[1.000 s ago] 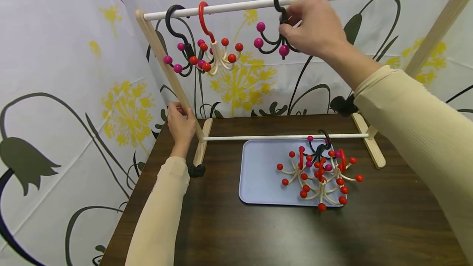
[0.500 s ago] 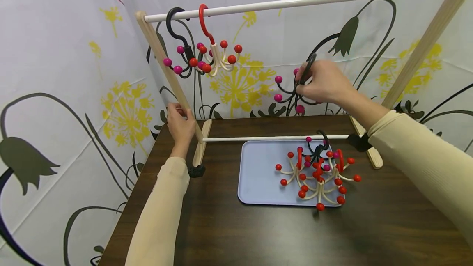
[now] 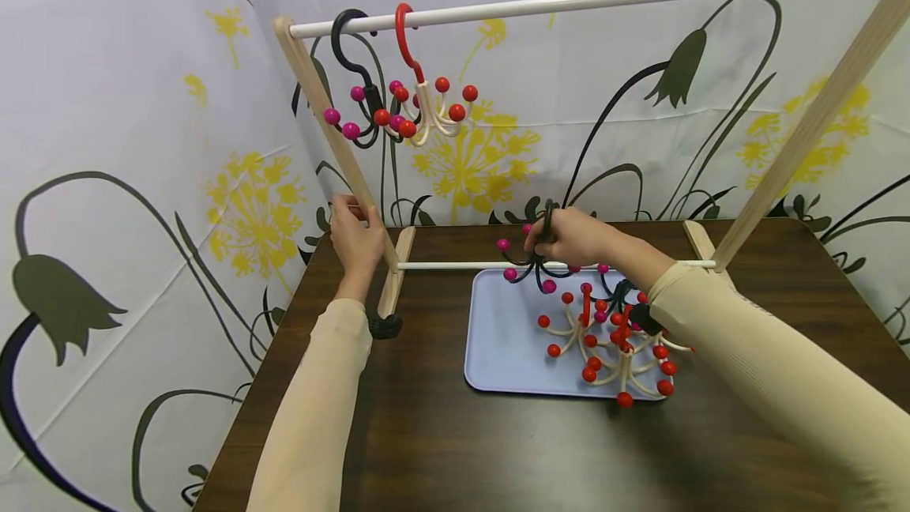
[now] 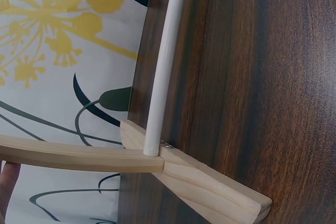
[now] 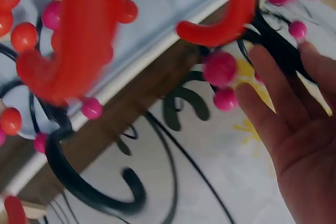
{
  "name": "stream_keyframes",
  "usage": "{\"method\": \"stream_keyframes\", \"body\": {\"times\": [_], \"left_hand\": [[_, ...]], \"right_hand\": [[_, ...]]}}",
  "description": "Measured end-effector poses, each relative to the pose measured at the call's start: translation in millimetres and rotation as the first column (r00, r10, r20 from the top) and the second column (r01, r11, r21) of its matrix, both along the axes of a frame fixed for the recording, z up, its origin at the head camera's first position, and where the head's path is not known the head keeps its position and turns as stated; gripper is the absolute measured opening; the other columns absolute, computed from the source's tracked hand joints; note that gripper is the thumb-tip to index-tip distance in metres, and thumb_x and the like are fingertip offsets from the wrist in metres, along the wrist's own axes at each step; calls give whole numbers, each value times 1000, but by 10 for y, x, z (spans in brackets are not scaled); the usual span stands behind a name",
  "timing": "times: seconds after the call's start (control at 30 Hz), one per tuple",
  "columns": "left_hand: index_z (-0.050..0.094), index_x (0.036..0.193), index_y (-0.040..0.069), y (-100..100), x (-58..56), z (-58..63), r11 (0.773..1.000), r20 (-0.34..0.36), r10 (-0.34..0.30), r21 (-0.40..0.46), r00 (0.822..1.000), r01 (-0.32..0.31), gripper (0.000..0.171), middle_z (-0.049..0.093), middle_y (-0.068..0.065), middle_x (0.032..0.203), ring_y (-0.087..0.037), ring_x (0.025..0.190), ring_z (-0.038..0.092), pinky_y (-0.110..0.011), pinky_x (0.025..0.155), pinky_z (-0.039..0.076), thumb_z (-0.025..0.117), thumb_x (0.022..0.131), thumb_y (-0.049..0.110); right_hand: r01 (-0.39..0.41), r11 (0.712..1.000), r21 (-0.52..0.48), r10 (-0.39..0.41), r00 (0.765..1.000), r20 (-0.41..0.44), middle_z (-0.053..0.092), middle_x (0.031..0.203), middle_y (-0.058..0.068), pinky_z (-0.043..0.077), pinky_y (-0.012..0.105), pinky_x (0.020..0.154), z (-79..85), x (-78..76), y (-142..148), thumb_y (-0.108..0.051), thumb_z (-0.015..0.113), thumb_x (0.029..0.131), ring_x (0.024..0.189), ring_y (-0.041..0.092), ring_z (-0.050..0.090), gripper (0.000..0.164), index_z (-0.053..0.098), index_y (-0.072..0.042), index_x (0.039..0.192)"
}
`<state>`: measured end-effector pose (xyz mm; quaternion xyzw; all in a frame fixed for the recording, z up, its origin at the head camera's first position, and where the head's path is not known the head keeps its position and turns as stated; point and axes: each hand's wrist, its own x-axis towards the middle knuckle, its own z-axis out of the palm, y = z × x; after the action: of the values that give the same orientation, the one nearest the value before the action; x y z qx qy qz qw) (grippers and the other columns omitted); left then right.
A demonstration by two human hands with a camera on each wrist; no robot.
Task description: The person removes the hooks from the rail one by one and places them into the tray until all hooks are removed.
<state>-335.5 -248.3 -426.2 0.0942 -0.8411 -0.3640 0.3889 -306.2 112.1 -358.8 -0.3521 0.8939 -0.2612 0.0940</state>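
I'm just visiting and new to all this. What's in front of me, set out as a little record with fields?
Left hand: the left hand holds the wooden left post
Right hand: the right hand holds a black hanger with pink balls, near the tray's back edge; whether it touches the tray is unclear
On the top rail: a black hook and a red hook, side by side
In the tray: several red-balled hangers clustered toward its right
Table: dark, wood-grained

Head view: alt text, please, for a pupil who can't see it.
The right hand holds a black pink-tipped hanger near the back edge of a blue tray, where other hangers crowd the right side. The left hand grips a wooden post; two hangers hang from a white rail.
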Motion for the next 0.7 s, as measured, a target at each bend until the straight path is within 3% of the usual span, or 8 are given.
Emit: {"method": "stream_keyframes", "body": {"times": [0.1,0.2,0.4,0.7], "left_hand": [[52,109,0,12,1,2,1000,-3,9,3,1000,-9,27,59,-15,95,-32,87,60,-52,78,44,65,89,13],[52,108,1,14,3,2,1000,-6,14,3,1000,-14,26,59,-15,94,-33,86,60,-52,77,44,65,89,13],[51,107,1,8,-6,-3,1000,1,8,7,1000,-8,26,58,-14,96,-32,88,59,-52,79,44,65,89,13],[51,107,1,6,-9,-3,1000,-1,5,10,1000,-5,25,57,-14,96,-32,87,59,-51,78,44,65,89,14]], "right_hand": [[-25,998,52,21,996,81,70,94,9,48,40,80,-126,-47,-6,-4,60,94,80,20,61,12,72,-4,96],[-3,994,107,-10,992,126,70,94,9,47,43,85,-221,-83,0,-4,59,95,84,21,62,12,71,-5,96],[48,991,128,-64,991,118,70,106,11,46,44,89,-358,-124,49,-5,59,95,92,24,61,14,72,-6,99],[1,984,178,-25,990,135,71,104,9,48,43,88,-485,-129,60,-8,59,96,96,24,64,18,73,-6,106]]}}
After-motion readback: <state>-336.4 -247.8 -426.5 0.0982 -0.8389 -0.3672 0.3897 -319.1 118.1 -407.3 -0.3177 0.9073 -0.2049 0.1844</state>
